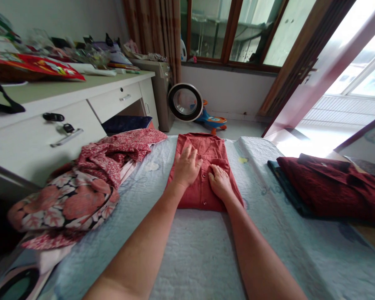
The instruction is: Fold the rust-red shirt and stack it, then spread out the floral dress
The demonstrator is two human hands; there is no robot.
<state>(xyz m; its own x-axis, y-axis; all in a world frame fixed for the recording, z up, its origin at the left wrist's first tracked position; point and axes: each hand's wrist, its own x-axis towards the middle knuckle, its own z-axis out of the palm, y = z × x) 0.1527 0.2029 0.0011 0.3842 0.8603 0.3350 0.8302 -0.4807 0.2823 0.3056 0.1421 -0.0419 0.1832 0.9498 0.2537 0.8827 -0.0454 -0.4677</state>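
Note:
A folded red buttoned shirt (203,193) lies flat on the pale blue bed cover (200,250), its collar end away from me. My left hand (187,166) rests on the left part of the shirt with fingers stretched out. Lower and to the right, my right hand (219,180) lies flat on the cloth beside the button line, fingers extended. Neither hand grips anything. Part of the shirt's front is hidden beneath my hands.
Crumpled floral clothes (87,200) are heaped at the left edge. Folded dark red clothes (331,187) are stacked at right. Beyond the bed stand a washing machine with its round door (185,102) open and a blue ride-on toy (212,121). A cluttered white cabinet (109,98) runs along the left.

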